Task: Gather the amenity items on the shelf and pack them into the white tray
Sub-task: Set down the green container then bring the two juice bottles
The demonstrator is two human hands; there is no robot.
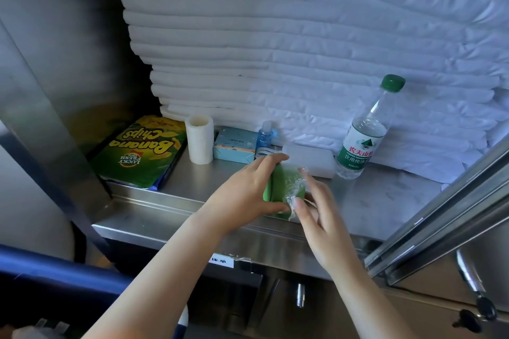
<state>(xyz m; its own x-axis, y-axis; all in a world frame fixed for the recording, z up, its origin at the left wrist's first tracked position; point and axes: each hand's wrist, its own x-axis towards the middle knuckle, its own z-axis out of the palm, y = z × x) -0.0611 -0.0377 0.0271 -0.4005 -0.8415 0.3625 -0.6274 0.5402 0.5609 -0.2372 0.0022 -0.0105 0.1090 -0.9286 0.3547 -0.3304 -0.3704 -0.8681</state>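
My left hand point(245, 190) grips a green item wrapped in clear plastic point(286, 187) just above the front of the steel shelf point(371, 201). My right hand point(319, 215) touches the item's wrapped right end with its fingers spread. Behind them on the shelf stand a white paper roll point(199, 139), a light blue box point(234, 144), a small blue bottle point(265, 136), a translucent white case point(311, 158) and a water bottle with a green cap point(363, 132). A green banana chips bag point(140, 150) lies at the left. No white tray is in view.
A tall stack of folded white linens point(275, 36) fills the back of the shelf. A steel post point(41, 107) rises at the left and a slanted steel door frame point(454, 215) at the right. A blue bar point(55, 270) crosses the lower left.
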